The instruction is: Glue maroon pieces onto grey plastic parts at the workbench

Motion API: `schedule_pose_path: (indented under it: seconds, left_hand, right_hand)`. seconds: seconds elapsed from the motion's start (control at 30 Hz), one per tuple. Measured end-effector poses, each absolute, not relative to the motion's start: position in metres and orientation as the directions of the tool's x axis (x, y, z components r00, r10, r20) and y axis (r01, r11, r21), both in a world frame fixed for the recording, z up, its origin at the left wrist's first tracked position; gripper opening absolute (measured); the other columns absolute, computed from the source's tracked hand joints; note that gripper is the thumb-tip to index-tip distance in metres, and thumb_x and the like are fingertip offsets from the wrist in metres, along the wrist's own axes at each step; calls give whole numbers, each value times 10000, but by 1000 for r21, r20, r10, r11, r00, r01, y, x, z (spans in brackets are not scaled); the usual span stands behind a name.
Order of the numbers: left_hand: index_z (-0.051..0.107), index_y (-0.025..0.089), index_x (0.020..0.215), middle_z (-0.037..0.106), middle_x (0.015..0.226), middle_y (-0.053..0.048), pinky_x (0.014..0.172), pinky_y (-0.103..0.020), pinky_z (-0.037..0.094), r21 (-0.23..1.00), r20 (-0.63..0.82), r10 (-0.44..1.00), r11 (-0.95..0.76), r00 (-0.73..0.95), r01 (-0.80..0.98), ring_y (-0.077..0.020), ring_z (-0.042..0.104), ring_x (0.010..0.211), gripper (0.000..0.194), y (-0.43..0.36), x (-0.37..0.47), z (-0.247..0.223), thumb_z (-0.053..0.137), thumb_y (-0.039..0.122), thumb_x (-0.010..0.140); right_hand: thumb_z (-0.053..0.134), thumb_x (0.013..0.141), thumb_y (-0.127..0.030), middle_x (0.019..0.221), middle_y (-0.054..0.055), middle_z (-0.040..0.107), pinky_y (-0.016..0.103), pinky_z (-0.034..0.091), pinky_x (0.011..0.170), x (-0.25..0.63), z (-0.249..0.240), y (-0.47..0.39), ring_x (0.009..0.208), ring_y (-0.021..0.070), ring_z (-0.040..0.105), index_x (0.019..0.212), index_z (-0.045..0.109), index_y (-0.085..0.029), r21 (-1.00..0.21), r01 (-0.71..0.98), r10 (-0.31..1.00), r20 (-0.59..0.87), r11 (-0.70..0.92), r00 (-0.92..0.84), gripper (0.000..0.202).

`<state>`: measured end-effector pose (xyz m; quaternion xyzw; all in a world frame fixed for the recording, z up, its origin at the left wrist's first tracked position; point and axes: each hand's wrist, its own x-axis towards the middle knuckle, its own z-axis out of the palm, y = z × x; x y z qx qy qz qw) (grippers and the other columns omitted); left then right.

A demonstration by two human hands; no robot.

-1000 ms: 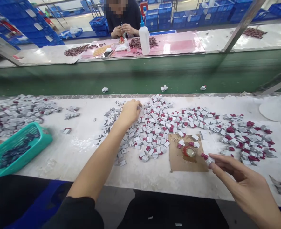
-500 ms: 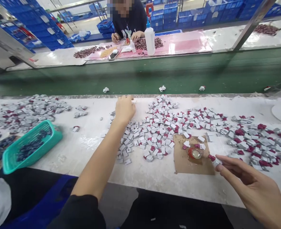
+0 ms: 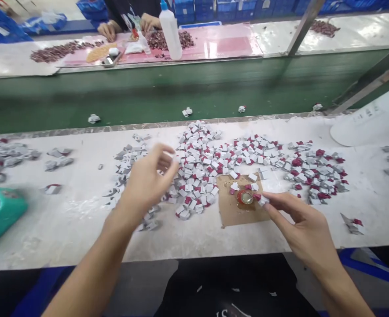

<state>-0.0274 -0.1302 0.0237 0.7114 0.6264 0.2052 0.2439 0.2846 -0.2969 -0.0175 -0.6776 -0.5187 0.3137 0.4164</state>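
My right hand point(image 3: 303, 224) pinches a small grey-and-dark-red plastic piece point(image 3: 262, 199) between thumb and fingertips. Just left of it, a small round red-rimmed dish point(image 3: 246, 198) with something clear and shiny in it rests on a brown cardboard square point(image 3: 229, 213). A few similar pieces lie on the cardboard behind the dish. My left hand point(image 3: 153, 174), slightly blurred, hovers over the left side of a wide pile of grey-and-red pieces point(image 3: 201, 163). Its fingers are curled toward the thumb, with something pale at the tips that I cannot make out.
More pieces point(image 3: 316, 174) are heaped on the right, near a white container point(image 3: 372, 116). A green basket point(image 3: 3, 215) stands at the left edge. Beyond the green strip point(image 3: 141, 92), a person's hands point(image 3: 150, 23) work near a white bottle point(image 3: 170, 35).
My left hand has drawn back from the table's far side toward me, its fingers curling. My right hand still holds its piece, now closer to the dish. The view has shifted right and down.
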Motion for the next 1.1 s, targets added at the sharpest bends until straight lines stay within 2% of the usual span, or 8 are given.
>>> schedule_pose_path:
  seconds: [0.1,0.2,0.37,0.53,0.67,0.77,0.9,1.1]
  left_hand:
    - [796,265,1183,817,1032,-55,799,-387,655,699,12,909,-305,416,647,-241,784,885,190,-207,-10,7,629,350,1149]
    - [773,234,1205,777,1041,-53,779,-365,655,643,50,861,-415,506,644,-222,791,880,262,-261,7,-21,512,251,1209]
    - [716,212,1209,766,1042,-61,760,-372,654,564,89,883,-426,461,707,-252,807,904,198,-287,21,-48,518,232,1219]
    - [678,246,1398,772,1132,-66,825,-378,706,674,56,923,-316,381,668,-259,818,968,246,-291,19,-52,686,268,1154]
    - [749,266,1252,784,1177,-62,844,-325,710,764,91,931,-294,355,575,-218,822,1006,196,-291,15,-52,641,157,1131]
    - [796,288,1209,833,1233,-50,906,-310,711,857,55,957,-191,285,478,-205,835,1059,193,-285,19,-44,700,166,1096]
    - [849,307,1147,883,1094,2,899,-262,717,976,-133,959,83,250,201,-170,858,965,131,-266,40,-25,826,229,1044]
    - [893,269,1133,914,1133,-25,964,-278,730,953,-202,906,269,372,-139,-198,888,1060,112,-236,78,-8,877,241,1026]
  right_hand:
    - [771,1108,-368,1205,50,901,376,708,812,283,-20,-295,1109,293,862,1239,904,-343,-878,475,976,49,-58,210,189]
    - [774,1109,-329,1218,48,902,363,706,792,283,-24,-296,1126,288,866,1253,900,-344,-870,492,978,79,-26,191,191]
    - [752,1116,-254,1146,46,895,370,715,829,283,-27,-294,1052,261,866,1267,892,-323,-859,511,977,138,35,165,217]
    - [747,1110,-204,1137,58,899,364,713,844,281,-26,-291,1029,248,869,1254,887,-282,-831,552,976,174,75,128,215]
    - [739,1102,-191,1133,63,900,374,709,824,281,-25,-291,1022,255,867,1256,898,-286,-845,531,978,156,60,137,240]
    - [775,1086,-229,1151,50,903,362,713,820,283,-22,-292,1039,253,863,1247,917,-321,-900,436,976,108,15,189,234]
    - [864,1054,-307,1171,12,920,349,741,898,283,-17,-292,1086,248,882,1193,943,-395,-987,151,967,-18,-58,255,183]
    - [948,998,-461,1176,30,936,399,750,1000,279,-18,-291,1143,291,898,1147,960,-396,-966,-205,961,-200,-160,193,163]
